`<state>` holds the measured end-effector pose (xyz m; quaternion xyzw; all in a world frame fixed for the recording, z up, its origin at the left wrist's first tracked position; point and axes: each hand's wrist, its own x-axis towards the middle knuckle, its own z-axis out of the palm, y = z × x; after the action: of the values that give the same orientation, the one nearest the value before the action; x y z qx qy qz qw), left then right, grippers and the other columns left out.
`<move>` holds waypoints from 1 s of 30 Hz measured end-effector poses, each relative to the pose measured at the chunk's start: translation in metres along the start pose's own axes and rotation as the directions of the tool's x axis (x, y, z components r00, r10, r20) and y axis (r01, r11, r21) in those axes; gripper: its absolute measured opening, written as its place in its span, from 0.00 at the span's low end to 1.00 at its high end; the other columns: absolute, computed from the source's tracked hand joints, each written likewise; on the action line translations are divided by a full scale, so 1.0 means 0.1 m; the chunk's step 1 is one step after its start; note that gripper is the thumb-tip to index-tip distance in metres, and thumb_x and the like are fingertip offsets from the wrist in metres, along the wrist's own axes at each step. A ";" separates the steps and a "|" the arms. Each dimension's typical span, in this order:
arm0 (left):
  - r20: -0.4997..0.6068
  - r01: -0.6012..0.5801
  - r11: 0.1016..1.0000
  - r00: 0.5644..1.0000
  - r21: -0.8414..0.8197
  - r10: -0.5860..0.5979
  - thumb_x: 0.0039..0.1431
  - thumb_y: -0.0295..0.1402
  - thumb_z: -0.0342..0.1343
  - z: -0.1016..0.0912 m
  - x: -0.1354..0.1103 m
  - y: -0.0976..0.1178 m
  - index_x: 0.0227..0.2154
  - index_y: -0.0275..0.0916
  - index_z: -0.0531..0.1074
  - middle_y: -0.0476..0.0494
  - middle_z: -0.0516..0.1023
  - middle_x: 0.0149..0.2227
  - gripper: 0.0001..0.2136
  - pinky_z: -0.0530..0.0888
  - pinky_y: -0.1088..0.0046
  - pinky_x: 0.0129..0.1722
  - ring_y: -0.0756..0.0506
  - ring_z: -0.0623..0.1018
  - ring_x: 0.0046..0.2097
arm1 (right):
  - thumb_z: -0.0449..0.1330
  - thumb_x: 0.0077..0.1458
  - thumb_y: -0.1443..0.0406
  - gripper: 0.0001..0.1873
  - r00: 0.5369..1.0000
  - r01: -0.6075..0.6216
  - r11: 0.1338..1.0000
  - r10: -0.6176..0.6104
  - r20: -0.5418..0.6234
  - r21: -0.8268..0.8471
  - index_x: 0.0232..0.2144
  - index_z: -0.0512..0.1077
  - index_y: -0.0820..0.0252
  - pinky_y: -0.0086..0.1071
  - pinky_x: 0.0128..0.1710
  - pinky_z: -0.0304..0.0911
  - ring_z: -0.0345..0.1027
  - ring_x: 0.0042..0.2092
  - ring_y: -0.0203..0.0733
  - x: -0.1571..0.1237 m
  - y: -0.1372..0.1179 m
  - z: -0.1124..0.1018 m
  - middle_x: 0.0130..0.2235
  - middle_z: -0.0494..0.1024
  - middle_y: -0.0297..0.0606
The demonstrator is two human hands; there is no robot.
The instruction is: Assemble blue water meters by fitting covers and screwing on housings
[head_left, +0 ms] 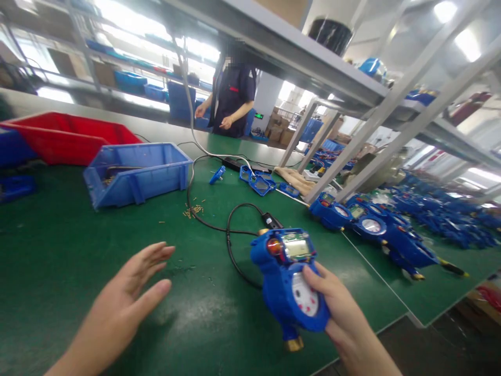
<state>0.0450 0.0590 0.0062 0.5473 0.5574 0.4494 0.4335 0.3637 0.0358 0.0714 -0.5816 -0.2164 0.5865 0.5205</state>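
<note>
A blue water meter (274,282) with a round white dial, a small display on a green circuit board and brass threaded ends is tilted above the green tabletop. My right hand (332,297) grips its lower right side, the thumb lying by the dial. On the left, my left hand (133,292) hovers over the table with fingers apart, touching nothing. Small brass screws (193,210) lie in a loose pile beyond it. Behind the meter rests a black handheld tool (271,221) on a looped black cable.
A blue bin (143,172) and a red bin (58,137) stand at the left. Blue meter covers (261,184) lie farther back. Several blue meters (371,224) crowd the right side, beside slanted metal shelf posts (376,109). A person (233,99) stands across the table.
</note>
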 end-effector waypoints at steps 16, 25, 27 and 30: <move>0.116 0.137 0.964 0.987 -0.229 -0.112 0.44 0.46 0.61 0.09 0.11 -0.11 0.57 0.38 0.50 0.33 0.68 0.55 0.40 0.66 0.57 0.56 0.35 0.71 0.54 | 0.63 0.47 0.54 0.33 0.898 0.172 0.868 0.056 0.436 -0.466 0.52 0.61 0.63 0.44 0.52 0.59 0.66 0.51 0.50 0.25 0.53 1.12 0.48 0.73 0.49; 0.156 0.110 0.953 0.985 -0.283 -0.067 0.44 0.55 0.58 0.10 0.08 -0.20 0.59 0.39 0.46 0.29 0.62 0.58 0.44 0.63 0.49 0.56 0.31 0.67 0.56 | 0.62 0.50 0.66 0.32 0.835 0.501 0.236 -0.384 0.393 -0.833 0.57 0.59 0.55 0.50 0.56 0.52 0.61 0.54 0.52 2.12 -0.27 2.07 0.52 0.67 0.48; 0.142 0.065 0.959 0.990 -0.274 -0.027 0.45 0.57 0.56 0.09 0.08 -0.25 0.59 0.40 0.47 0.30 0.58 0.60 0.44 0.61 0.49 0.57 0.30 0.64 0.59 | 0.60 0.54 0.64 0.27 0.849 0.465 0.194 -0.375 0.373 -0.864 0.55 0.61 0.58 0.53 0.55 0.53 0.60 0.55 0.52 2.49 -0.26 2.30 0.55 0.65 0.46; 0.132 0.020 0.964 0.991 -0.266 0.016 0.45 0.59 0.53 0.09 0.07 -0.30 0.60 0.40 0.48 0.31 0.55 0.62 0.44 0.62 0.49 0.57 0.29 0.60 0.61 | 0.56 0.58 0.62 0.20 0.872 0.414 0.178 -0.357 0.333 -0.893 0.52 0.64 0.60 0.50 0.52 0.60 0.62 0.53 0.48 2.86 -0.20 2.48 0.54 0.65 0.43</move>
<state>0.0474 0.0662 -0.0250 0.5121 0.4622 0.4823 0.5399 0.2086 0.3770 0.0150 -0.6848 -0.6706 0.2051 0.1984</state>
